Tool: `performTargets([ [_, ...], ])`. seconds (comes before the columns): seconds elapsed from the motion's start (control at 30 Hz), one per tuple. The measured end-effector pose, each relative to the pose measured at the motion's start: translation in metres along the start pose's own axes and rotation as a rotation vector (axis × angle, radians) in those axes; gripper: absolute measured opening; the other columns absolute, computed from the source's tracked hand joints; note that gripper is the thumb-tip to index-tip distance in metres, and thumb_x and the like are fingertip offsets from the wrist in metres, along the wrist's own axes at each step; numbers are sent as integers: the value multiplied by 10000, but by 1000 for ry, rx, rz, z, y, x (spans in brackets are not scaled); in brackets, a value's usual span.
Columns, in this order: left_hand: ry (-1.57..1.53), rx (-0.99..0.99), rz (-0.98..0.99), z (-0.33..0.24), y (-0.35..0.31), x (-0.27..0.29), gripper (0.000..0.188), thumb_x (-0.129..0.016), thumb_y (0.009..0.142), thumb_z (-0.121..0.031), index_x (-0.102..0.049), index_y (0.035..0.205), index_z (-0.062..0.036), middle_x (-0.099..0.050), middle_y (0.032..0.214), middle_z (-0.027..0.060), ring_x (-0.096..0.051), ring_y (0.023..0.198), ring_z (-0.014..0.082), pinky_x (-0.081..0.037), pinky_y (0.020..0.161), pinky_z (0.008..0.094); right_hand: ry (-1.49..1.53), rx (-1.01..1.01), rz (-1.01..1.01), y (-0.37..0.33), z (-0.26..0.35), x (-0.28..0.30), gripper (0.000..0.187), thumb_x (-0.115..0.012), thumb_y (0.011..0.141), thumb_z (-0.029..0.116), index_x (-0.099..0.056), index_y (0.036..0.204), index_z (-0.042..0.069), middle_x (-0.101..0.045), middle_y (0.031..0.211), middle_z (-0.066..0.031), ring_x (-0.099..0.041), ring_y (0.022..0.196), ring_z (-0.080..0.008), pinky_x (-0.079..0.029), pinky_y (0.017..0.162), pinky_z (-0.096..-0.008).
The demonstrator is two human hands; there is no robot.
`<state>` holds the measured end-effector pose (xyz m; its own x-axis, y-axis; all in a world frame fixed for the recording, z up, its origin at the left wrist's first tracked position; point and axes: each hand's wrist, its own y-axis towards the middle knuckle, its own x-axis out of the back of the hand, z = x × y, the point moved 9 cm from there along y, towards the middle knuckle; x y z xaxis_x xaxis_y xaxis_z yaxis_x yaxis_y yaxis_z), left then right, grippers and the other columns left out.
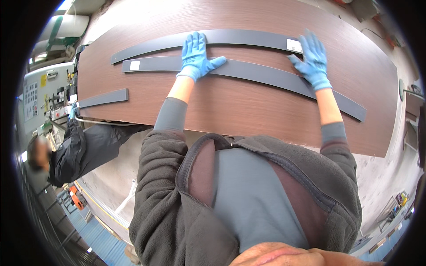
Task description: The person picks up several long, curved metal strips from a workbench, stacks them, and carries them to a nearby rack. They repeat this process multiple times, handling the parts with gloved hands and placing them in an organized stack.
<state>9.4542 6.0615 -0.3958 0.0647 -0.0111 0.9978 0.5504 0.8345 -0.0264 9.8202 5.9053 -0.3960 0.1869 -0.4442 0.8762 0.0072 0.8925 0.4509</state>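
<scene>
Two long dark grey strips lie side by side on a brown wood-grain tabletop point(222, 108). My left hand point(195, 55), in a blue glove, is flat across both: its fingers reach over the far strip point(248, 37) and its palm is over the near strip point(262, 74), thumb pointing right. My right hand point(312, 60), gloved alike, is open with fingers apart at the far strip's right end, beside a white label point(294, 45). Its fingertips are slightly blurred, and I cannot tell how firmly it touches. Another white label point(134, 65) sits on the near strip's left end.
A shorter grey strip point(104, 98) lies at the table's left end. There a co-worker in dark clothes point(91, 148) has a blue-gloved hand point(73, 111) near its end, by a machine point(60, 106). An orange tool point(77, 197) is at lower left.
</scene>
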Motion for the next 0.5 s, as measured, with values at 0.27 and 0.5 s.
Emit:
performTargets([
  [0.27, -41, 20, -181, 5, -9, 10, 1255, -639, 857, -872, -302, 1722, -27, -234, 1794, 278, -157, 1685, 436, -104, 1361, 561, 62, 146, 261, 75, 65, -66, 771, -784, 932, 518, -534, 1556, 141, -616, 1531, -167, -563, 1427, -374, -426, 1215, -511],
  [0.5, 98, -84, -273, 29, 18, 62, 1107, -874, 818, -515, -355, 1716, -127, -344, 1772, 185, -271, 1651, 412, -176, 1346, 579, 196, 186, 222, 76, 77, 9, 735, -818, 940, 421, -534, 1550, 127, -703, 1234, -159, -671, 1163, -393, -529, 1053, -494],
])
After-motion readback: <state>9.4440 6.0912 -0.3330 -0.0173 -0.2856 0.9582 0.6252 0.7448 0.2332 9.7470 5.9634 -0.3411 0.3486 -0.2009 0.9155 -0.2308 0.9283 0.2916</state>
